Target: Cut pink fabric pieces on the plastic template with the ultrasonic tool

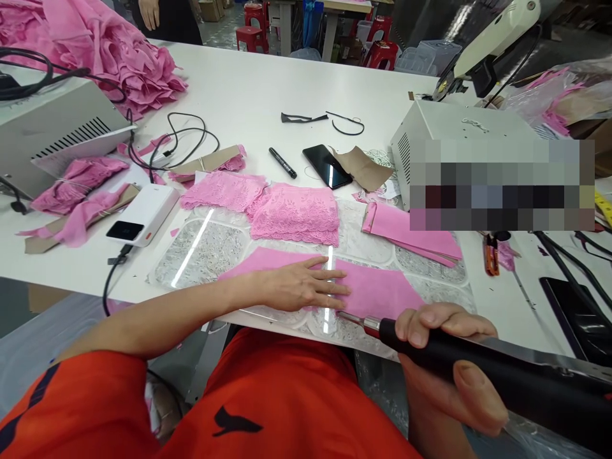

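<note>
My left hand (299, 285) lies flat, fingers spread, on a smooth pink fabric piece (377, 288) near the table's front edge. In my right hand (437, 380) is a long black-handled tool (521, 376) with a thin metal tip. That tip is at the lower edge of the pink fabric, just right of my left fingertips. Under the fabric is a glossy, stone-patterned mat (210, 245). Behind my left hand sit pink lace pieces (296, 213), and a folded stack of pink fabric strips (415, 234) lies to the right.
A grey vented box (57, 134) stands left, another (444, 127) right. A white power bank (143, 213), a phone (327, 166) and a black marker (282, 162) lie on the table. Orange-handled snips (491, 255) are at right. A pink fabric heap (105, 51) fills the back left; a person's hand (149, 13) shows behind.
</note>
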A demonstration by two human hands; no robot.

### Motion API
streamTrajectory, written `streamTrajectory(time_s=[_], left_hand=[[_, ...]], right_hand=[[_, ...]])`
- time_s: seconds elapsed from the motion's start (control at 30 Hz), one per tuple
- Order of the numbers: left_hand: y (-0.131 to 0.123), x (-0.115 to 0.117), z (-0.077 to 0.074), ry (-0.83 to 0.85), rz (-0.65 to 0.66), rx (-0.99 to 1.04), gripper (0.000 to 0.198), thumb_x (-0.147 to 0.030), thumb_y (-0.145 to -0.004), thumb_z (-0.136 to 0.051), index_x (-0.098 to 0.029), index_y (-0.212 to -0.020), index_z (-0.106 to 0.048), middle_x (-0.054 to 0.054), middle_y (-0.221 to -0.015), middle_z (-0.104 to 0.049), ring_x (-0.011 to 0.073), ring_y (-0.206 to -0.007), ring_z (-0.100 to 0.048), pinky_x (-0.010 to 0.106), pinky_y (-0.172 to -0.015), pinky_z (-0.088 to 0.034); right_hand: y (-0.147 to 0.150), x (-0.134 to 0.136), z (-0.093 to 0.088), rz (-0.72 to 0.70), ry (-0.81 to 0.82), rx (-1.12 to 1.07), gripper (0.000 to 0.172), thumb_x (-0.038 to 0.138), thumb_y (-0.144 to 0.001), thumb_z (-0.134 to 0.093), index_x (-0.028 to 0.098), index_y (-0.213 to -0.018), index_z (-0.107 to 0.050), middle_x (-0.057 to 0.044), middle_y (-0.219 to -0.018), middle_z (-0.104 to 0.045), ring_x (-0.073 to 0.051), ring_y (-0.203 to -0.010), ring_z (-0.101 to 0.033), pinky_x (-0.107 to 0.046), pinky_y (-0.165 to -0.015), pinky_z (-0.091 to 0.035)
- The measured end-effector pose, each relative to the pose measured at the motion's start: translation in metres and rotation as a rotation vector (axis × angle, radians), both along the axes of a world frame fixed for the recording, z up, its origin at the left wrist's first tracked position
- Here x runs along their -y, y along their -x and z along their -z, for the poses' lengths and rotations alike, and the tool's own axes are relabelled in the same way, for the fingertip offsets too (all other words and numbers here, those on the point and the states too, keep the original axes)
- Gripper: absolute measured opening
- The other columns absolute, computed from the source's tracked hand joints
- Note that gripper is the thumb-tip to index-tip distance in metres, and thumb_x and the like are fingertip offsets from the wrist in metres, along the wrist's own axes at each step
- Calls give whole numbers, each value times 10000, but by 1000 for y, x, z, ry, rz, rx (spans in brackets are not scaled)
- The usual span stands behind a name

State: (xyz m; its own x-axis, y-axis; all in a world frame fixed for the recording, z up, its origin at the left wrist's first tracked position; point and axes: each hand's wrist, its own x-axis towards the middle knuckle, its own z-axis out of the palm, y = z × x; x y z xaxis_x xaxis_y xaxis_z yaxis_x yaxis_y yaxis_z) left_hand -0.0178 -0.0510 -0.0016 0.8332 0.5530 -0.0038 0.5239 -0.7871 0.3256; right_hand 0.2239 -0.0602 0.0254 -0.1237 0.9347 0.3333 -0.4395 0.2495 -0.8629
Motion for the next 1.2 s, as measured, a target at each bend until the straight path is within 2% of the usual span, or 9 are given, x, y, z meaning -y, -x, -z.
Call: streamTrajectory(time_s=[0.37, 0.67, 0.97, 1.1, 1.2], left_hand=[[0, 0, -1, 75, -27, 5, 507, -72, -937, -425, -347, -1346, -542, -27, -1493, -424, 197, -1455, -264, 472, -1225, -112], [1, 0, 2, -29, 3, 5, 463, -103, -957, -400, -295, -1351, -546, -14, -1482, -442, 216, -1444, -295, 474, -1219, -142], [-2, -3, -9, 86, -32, -43, 483, -115, -936, -442, -318, -1366, -528, -34, -1503, -413, 187, -1460, -254, 428, -1229, -92], [6, 1, -15, 69, -82, 41, 476, -111, -949, -390, -262, -1382, -518, -3, -1503, -419, 186, -1463, -244, 419, -1226, -121], [20, 14, -16, 47, -104, 87, 429, -157, -979, -358, -231, -1359, -542, 26, -1479, -454, 199, -1445, -295, 436, -1222, -134]], right_hand=[[-1, -1, 1, -17, 6, 5, 144, 293, -753, -634, 200, -861, -608, -9, -804, -568, -119, -572, -516, -320, -521, -463], [1, -3, 2, -44, -32, -1, 144, 277, -766, -623, 190, -879, -610, -5, -793, -579, -117, -569, -519, -316, -520, -463], [-1, -5, -2, -15, -42, -13, 179, 288, -726, -650, 183, -870, -631, -8, -785, -580, -117, -552, -506, -313, -498, -441], [-1, -6, -4, -28, -50, -33, 203, 291, -711, -648, 182, -882, -636, -4, -779, -578, -112, -542, -494, -310, -485, -433], [3, -4, -3, -29, -33, -38, 205, 294, -711, -645, 185, -885, -637, -6, -785, -573, -112, -541, -492, -313, -482, -429]])
